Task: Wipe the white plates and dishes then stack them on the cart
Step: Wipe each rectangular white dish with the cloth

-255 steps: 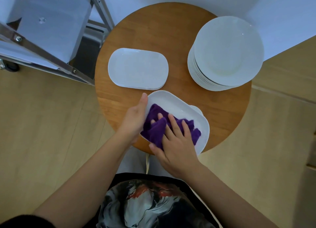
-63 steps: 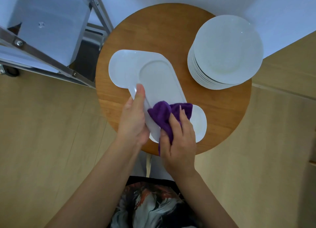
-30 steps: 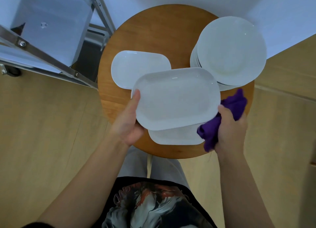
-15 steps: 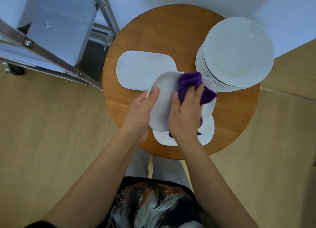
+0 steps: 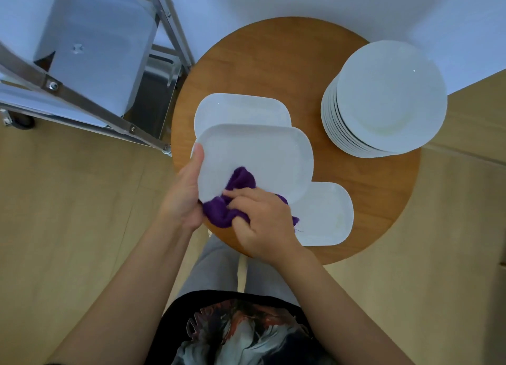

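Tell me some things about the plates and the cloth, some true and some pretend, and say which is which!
1. The right hand holds a purple cloth. True.
2. The round plates are in a stack on the table. True.
3. The left hand is empty. False: it holds the edge of a dish that the cloth is wiping.
4. The cloth is green. False: it is purple.
5. Two more dishes lie on the table, one behind the held dish and one nearer. True.
6. The round plates are on the cart. False: they sit on the table.
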Demonstrator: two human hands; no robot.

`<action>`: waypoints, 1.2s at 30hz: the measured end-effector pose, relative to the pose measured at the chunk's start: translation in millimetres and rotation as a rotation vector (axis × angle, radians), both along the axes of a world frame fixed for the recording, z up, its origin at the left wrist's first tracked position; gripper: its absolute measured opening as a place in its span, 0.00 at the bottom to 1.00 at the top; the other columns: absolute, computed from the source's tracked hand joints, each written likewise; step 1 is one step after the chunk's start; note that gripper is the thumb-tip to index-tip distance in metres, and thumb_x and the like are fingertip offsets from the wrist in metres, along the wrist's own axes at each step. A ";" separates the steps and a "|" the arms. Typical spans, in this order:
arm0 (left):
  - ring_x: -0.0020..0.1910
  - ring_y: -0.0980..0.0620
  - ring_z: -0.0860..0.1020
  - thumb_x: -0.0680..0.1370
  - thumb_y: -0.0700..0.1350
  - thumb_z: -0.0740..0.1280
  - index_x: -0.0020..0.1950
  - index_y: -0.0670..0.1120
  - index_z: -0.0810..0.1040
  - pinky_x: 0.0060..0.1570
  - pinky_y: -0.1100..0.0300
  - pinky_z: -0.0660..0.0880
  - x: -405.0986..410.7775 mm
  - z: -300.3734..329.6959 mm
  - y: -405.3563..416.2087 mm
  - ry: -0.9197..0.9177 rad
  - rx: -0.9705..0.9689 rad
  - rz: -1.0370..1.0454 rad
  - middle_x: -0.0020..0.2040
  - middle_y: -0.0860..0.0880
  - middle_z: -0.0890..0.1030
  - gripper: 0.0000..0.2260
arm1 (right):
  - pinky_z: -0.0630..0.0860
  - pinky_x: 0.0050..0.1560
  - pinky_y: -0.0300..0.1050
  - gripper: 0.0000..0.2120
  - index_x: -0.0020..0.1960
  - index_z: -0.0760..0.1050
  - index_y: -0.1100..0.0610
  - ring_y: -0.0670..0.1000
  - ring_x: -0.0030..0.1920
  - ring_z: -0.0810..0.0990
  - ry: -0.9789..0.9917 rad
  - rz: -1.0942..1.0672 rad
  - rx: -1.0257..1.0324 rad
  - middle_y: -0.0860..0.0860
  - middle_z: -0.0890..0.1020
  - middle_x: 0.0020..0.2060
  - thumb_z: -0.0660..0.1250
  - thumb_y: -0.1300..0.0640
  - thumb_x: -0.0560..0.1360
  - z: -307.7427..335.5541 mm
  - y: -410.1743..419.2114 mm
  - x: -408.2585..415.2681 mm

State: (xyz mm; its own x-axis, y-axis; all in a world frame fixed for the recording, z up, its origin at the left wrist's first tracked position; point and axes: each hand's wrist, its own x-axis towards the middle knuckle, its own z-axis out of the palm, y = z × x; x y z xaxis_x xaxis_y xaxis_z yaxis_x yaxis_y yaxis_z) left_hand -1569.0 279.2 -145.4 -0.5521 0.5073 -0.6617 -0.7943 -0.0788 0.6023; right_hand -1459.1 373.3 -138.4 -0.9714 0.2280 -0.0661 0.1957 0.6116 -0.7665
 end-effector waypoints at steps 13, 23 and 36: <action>0.60 0.46 0.78 0.81 0.56 0.55 0.67 0.48 0.72 0.62 0.45 0.73 -85.2 -37.0 21.1 0.018 -0.182 -0.146 0.61 0.46 0.80 0.19 | 0.68 0.30 0.35 0.11 0.40 0.73 0.48 0.46 0.33 0.74 -0.308 -1.106 -0.552 0.47 0.75 0.31 0.60 0.62 0.75 -19.7 40.8 -20.3; 0.43 0.49 0.77 0.82 0.54 0.54 0.50 0.46 0.73 0.43 0.54 0.77 -106.4 -83.5 29.1 0.777 -0.870 -0.502 0.42 0.48 0.77 0.14 | 0.66 0.22 0.27 0.11 0.36 0.71 0.52 0.38 0.23 0.72 -0.276 -1.069 -0.531 0.41 0.71 0.21 0.60 0.62 0.75 -29.0 46.7 -44.9; 0.35 0.46 0.75 0.82 0.54 0.51 0.61 0.42 0.66 0.33 0.55 0.68 -128.7 -94.1 24.8 1.131 -1.347 -0.939 0.40 0.45 0.74 0.17 | 0.69 0.29 0.37 0.10 0.36 0.72 0.54 0.43 0.25 0.71 -0.311 -1.008 -0.525 0.45 0.71 0.24 0.61 0.59 0.76 -40.6 46.3 -49.1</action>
